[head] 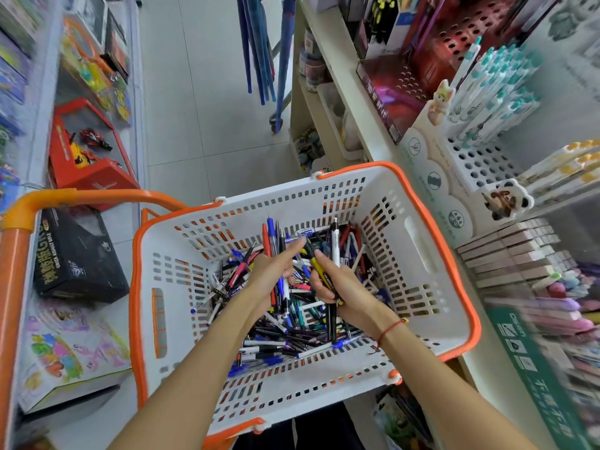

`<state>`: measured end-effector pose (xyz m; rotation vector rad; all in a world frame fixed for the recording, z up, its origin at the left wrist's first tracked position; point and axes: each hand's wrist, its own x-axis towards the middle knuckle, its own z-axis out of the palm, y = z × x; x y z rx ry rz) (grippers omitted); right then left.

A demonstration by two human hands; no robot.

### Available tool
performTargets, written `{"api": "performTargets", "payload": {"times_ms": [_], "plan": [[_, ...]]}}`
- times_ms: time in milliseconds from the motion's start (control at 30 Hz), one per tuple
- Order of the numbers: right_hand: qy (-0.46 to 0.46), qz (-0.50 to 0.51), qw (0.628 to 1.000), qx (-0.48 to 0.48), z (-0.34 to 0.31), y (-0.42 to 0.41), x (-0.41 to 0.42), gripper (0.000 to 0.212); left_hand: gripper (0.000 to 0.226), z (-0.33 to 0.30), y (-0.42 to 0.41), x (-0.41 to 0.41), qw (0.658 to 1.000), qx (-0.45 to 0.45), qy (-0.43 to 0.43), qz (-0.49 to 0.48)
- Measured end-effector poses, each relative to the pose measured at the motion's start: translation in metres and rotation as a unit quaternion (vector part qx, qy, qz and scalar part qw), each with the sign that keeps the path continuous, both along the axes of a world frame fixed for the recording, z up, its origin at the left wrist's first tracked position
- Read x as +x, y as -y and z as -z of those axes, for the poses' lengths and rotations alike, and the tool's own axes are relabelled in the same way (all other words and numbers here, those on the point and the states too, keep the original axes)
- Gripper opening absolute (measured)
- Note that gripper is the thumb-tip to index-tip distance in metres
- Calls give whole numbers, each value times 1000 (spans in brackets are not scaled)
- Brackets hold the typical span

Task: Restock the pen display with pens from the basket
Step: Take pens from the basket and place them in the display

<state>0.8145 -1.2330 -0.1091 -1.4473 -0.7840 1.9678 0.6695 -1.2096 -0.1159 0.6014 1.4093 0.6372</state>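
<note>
Both hands down in the basket [418,241], over the loose heap of pens [292,319]. Left hand [276,271] curled round an upright bunch, tips fanned out above the thumb, probably so the bunch stays sorted and ready to carry. Right hand [337,284] pinching a yellow-and-black pen [316,266] with a few more alongside, fingers closed on them. Display [477,160] up on the shelf to the right, many holes bare, awaiting stock.
</note>
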Motion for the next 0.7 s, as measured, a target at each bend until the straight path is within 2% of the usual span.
{"api": "performTargets", "payload": {"times_ms": [100, 200, 267, 333, 433, 533, 700], "plan": [[-10, -19, 1000, 0, 0, 4, -3, 42, 29, -3, 1, 5, 1000, 1, 3, -4], [-44, 37, 997, -56, 0, 4, 3, 36, 29, -1, -4, -1, 998, 19, 29, -44], [-46, 86, 991, -93, 0, 3, 12, 42, 32, 0, -9, -10, 997, -6, 43, -57], [-41, 105, 988, -102, -1, 0, 22, 46, 29, -1, -12, -18, 992, -47, 104, -58], [10, 72, 994, -81, -4, -7, 31, 51, 21, -3, -9, -25, 980, -88, 173, -42], [68, 49, 994, -64, -8, -14, 36, 46, 19, -4, -3, -26, 977, -109, 180, 21], [54, 27, 998, -17, -14, -18, 40, 32, 37, 1, 1, -22, 980, -124, 152, 35]]}}
